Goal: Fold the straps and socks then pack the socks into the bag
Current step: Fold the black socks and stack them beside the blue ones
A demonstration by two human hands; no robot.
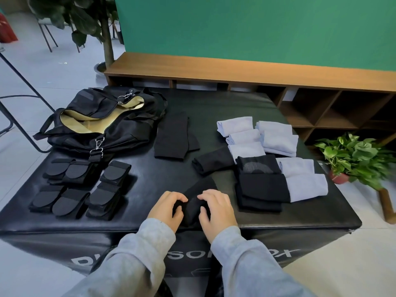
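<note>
A black sock (194, 202) lies near the front edge of the black padded table (214, 108). My left hand (166, 207) and my right hand (216, 209) both grip it, fingers curled into the fabric at its near end. The black bag (120, 129) lies open at the back left, its tan lining showing. Several folded black straps (85, 187) sit in rows in front of the bag. Flat black socks (173, 136) lie in the middle. Folded light blue socks (267, 138) and folded black socks (259, 183) are stacked on the right.
A low wooden shelf unit (278, 82) runs behind the table under a green wall. A potted green plant (353, 157) stands on the floor at the right. A tree trunk (107, 39) and black chair legs (21, 82) stand at the left.
</note>
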